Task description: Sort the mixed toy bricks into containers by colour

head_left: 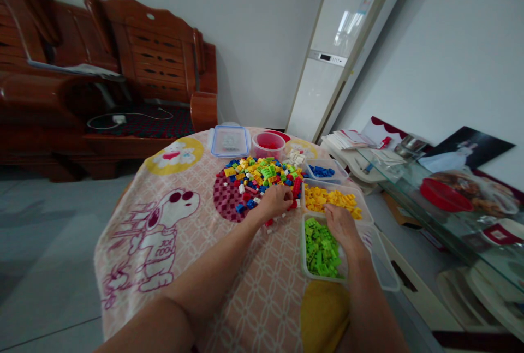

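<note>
My left hand (pixel 277 201) is at the right edge of a mixed pile of toy building bricks (pixel 262 170), beside some red bricks. Its fingers are curled together, and I cannot make out what is between them. My right hand (pixel 340 225) hangs over the near rim of a clear box of yellow bricks (pixel 327 198), fingertips drawn together next to the yellow pieces. Anything in that grip is hidden. Just below it stands a clear box of green bricks (pixel 321 249), partly covered by my right hand and forearm.
A box of blue bricks (pixel 322 171), a pink-looking round tub (pixel 269 144) and white bricks (pixel 295 157) sit at the back. A blue-rimmed lid (pixel 230 141) lies left of the tub. Right of the patterned tablecloth (pixel 254 287) is a glass shelf (pixel 442 211); a wooden bench (pixel 155 64) stands behind left.
</note>
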A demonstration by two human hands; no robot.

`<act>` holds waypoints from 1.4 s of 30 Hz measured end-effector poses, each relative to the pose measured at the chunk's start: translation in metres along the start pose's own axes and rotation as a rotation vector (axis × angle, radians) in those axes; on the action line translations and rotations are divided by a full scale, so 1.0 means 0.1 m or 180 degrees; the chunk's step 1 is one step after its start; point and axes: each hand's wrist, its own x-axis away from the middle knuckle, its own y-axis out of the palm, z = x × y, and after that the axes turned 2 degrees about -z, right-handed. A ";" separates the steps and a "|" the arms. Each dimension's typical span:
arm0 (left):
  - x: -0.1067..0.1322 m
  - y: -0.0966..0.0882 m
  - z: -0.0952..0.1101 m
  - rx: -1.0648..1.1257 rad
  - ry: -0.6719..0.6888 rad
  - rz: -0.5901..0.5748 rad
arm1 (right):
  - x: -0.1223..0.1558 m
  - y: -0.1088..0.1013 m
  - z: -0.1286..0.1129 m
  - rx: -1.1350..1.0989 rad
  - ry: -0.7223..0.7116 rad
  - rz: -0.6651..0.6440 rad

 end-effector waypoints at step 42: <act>0.01 -0.34 -0.30 -0.0676 0.0150 -0.0085 | -0.01 -0.01 0.00 0.0045 0.0012 -0.0093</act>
